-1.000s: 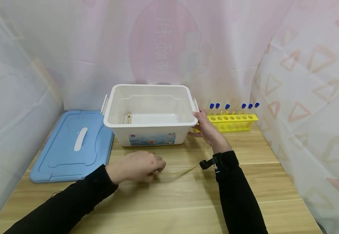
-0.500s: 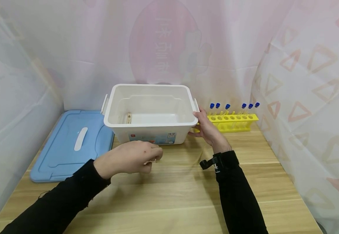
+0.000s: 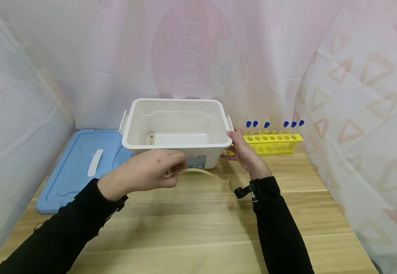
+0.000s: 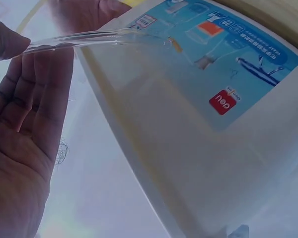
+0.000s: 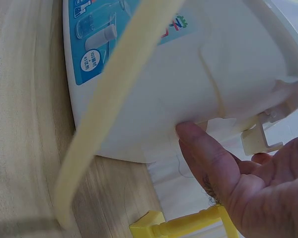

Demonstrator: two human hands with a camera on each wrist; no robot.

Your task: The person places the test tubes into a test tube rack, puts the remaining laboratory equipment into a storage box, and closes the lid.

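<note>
My left hand (image 3: pixel 147 171) pinches a clear glass tube (image 4: pixel 99 38) between thumb and fingers, in front of the white storage bin (image 3: pixel 136 147). From that hand a pale yellow rubber tube (image 3: pixel 202 171) arcs right, and it crosses close to the camera in the right wrist view. The join between the two tubes is hidden by the fingers. My right hand (image 3: pixel 244 154) grips the bin's right front corner, thumb at the rim and fingers against the outer wall. The bin is lidless; a small beige piece (image 3: pixel 151 138) shows inside it.
A blue lid (image 3: pixel 78 179) with a white handle lies at the left, partly under the bin's overhang. Right of the bin stands a yellow rack (image 3: pixel 274 146) with several blue-capped test tubes (image 3: pixel 267 125). Printed cloth (image 3: pixel 116 57) hangs round the wooden table (image 3: pixel 198 236).
My left hand has risen and moved a little left, from the tabletop to in front of the bin, drawing the rubber tube up with it. The right hand stays put on the bin.
</note>
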